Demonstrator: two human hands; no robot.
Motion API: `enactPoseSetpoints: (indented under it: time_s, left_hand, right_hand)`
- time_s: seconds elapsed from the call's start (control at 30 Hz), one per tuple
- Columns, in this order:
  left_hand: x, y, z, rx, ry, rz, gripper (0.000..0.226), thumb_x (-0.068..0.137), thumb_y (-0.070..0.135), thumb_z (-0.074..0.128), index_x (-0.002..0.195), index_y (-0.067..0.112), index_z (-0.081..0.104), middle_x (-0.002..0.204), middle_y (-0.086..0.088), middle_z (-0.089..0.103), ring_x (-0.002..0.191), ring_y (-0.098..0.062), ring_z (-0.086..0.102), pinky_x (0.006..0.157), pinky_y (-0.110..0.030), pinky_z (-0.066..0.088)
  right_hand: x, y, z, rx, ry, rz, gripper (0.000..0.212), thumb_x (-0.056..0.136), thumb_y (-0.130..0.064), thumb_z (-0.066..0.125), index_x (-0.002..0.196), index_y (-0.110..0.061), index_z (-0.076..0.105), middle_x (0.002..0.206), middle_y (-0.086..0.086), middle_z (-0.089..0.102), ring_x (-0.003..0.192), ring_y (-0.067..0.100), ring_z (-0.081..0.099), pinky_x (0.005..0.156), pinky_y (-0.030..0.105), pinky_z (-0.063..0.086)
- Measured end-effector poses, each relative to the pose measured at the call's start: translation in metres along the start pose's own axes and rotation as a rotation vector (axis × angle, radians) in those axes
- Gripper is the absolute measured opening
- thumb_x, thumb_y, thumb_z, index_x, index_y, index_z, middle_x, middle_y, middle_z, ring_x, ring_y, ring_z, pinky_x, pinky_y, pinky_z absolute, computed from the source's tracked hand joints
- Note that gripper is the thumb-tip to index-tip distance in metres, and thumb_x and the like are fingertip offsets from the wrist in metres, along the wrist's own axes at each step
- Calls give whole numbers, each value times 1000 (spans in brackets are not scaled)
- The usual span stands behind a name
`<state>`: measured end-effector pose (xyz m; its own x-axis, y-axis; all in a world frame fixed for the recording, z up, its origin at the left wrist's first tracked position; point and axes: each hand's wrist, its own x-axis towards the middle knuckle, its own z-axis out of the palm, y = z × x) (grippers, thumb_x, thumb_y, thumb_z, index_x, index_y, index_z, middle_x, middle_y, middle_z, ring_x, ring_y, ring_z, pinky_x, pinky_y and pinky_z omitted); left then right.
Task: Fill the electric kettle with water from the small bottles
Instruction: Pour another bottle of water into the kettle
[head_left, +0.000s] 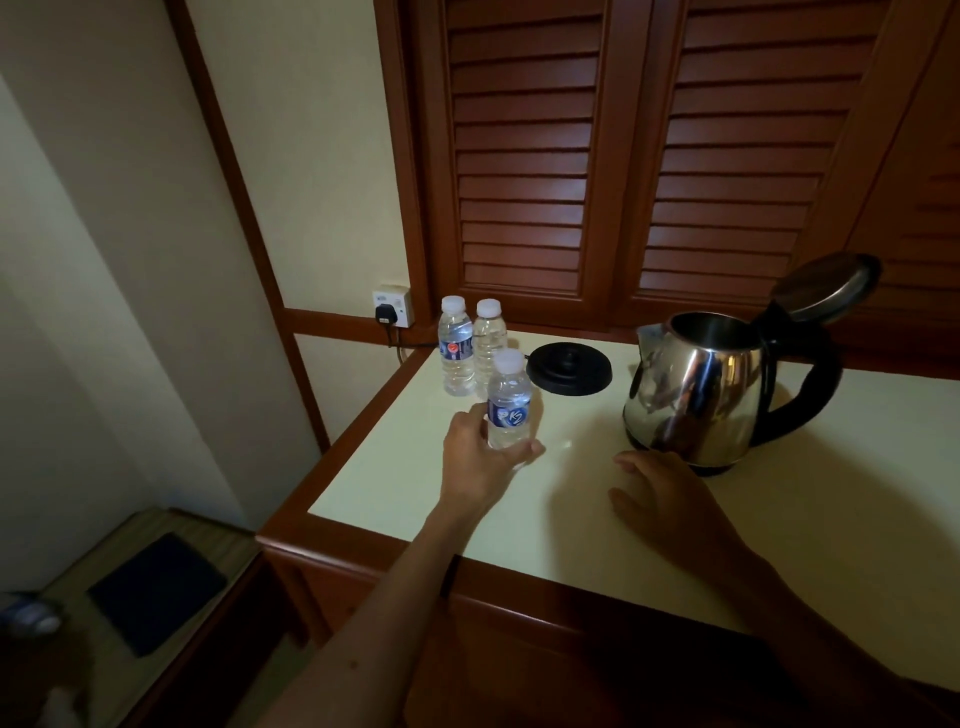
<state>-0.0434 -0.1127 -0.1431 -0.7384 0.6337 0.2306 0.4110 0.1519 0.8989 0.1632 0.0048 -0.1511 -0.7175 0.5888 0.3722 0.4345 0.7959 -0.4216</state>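
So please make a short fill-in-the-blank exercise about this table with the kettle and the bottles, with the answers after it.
1. The left hand grips a small bottle whose cap is still ____.
2. The kettle stands with its lid ____.
3. Behind the held bottle stand ____ more bottles.
4. The black base lies between the bottles and the ____.

Answers: on; open; two; kettle

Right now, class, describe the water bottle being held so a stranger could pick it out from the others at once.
Start at the cream-topped wooden counter with the open stainless-steel electric kettle on its right. Three small clear plastic bottles with white caps cluster at the left. The one meant is nearest the front edge, gripped by the left hand; the two behind stand untouched.
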Motion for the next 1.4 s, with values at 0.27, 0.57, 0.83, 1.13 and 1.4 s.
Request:
enactPoseSetpoints:
  time_s: [0.27,0.57,0.83,1.13,1.4]
  left_hand:
    - [-21,5,-5,-172,-99,-11,86,80,17,81,145,36,28,128,6,64,107,-11,65,83,-20,54]
    - [-19,-1,-9,-165,-102,15,60,76,17,84,127,28,53,109,11,71,96,-3,68,82,-23,56]
    - [-20,6,-12,-160,-118,-22,61,75,19,85,126,29,53,101,22,67,89,13,63,65,-3,47]
    - [-18,5,-14,-278,-129,-62,65,72,7,85,129,21,59,112,5,73,100,-10,69,82,-20,57]
    - [-16,3,-17,-381,-156,-116,67,70,-6,82,131,12,61,110,-2,75,99,-15,72,89,-32,58]
  right_hand:
    - [3,-17,-3,167,0,78,41,85,-29,67,123,-16,58,110,-1,62,103,19,57,86,35,48]
    - [74,-99,-21,303,232,-119,32,90,-32,62,117,-16,60,96,-2,62,77,12,58,68,26,49]
    - [105,-125,-25,137,138,-219,32,88,-41,63,100,-11,66,83,-4,50,67,1,45,58,19,30]
    - [112,-135,-33,-16,67,-252,25,90,-27,63,82,-3,64,79,7,55,71,20,49,59,27,26]
    - [115,-122,-33,74,-35,-382,20,88,-9,58,101,-4,72,98,11,70,90,19,60,76,22,39]
